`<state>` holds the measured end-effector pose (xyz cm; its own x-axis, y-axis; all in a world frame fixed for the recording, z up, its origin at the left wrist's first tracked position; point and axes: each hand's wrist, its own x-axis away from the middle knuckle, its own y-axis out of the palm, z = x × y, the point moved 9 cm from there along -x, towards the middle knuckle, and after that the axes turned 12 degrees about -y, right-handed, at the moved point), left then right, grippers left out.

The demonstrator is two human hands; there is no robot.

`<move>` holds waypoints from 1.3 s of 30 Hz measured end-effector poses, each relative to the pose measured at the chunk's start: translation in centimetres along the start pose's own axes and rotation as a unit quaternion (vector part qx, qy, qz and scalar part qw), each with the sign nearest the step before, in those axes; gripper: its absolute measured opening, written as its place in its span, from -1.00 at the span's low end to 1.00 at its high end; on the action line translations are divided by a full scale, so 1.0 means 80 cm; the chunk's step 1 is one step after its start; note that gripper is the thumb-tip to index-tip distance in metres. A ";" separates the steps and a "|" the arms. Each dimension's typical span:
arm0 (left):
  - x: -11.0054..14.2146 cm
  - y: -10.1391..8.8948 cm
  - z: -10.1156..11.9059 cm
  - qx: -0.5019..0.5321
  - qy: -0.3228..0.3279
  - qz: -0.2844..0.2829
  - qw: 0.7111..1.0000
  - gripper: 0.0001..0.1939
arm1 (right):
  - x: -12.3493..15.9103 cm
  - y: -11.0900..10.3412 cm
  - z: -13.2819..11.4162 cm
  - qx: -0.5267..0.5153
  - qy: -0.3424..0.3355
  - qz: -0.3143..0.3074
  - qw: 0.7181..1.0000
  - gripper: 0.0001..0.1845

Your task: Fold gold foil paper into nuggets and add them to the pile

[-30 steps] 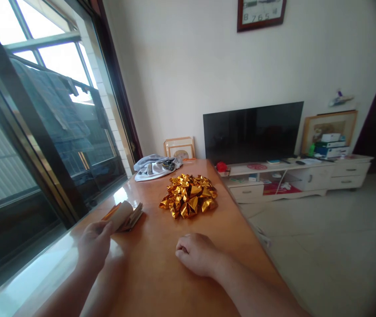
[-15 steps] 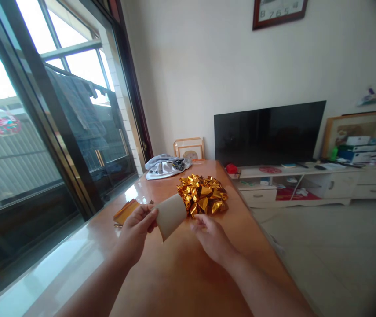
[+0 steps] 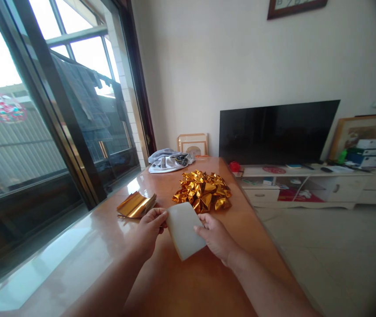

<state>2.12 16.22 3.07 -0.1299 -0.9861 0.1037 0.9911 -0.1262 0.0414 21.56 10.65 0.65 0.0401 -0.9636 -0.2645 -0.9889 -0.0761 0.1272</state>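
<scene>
Glossy wooden table (image 3: 181, 286) carries a gold foil bow (image 3: 202, 191) at 12 o'clock from the hands and folded gold foil sheets (image 3: 135, 205) at 10. Pale paper sheet (image 3: 183, 231) is held up between the hands: left hand (image 3: 150, 231) pinches its near-side edge, right hand (image 3: 216, 237) grips the opposite edge with its fingertips.

The card (image 3: 185, 231) between the left fingers (image 3: 157, 218) and right fingers (image 3: 204, 231) is plain off-white; the foil sheets (image 3: 136, 205) just beyond the left fingers shine gold with orange glints; the bow (image 3: 202, 191) ahead of the fingers is metallic gold, broken into facets by dark amber creases; the desk (image 3: 188, 286) under the fingers is glossy orange-brown; well beyond the fingers, the cloth (image 3: 169, 161) is pale grey-blue with a dark print; off to the right of it, the small object (image 3: 235, 167) is bright red.
</scene>
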 end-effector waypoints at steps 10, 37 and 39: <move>-0.003 -0.011 -0.022 -0.029 0.002 0.023 0.999 -0.75 | 0.004 -0.013 0.015 0.183 0.003 -0.008 0.983 -0.34; 0.084 0.089 -0.003 -0.525 0.212 -0.159 0.809 -0.90 | 0.017 -0.012 0.022 0.104 0.104 0.023 0.989 -0.38; 0.083 0.089 -0.004 -0.526 0.214 -0.160 0.808 -0.90 | 0.017 -0.014 0.024 0.105 0.108 0.021 0.988 -0.37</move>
<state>8.32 8.75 3.72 -0.5853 -0.8036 -0.1080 0.4140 -0.1816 -0.8920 22.45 9.91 -1.69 0.0051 -0.9987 -0.0500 -0.9974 -0.0014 -0.0726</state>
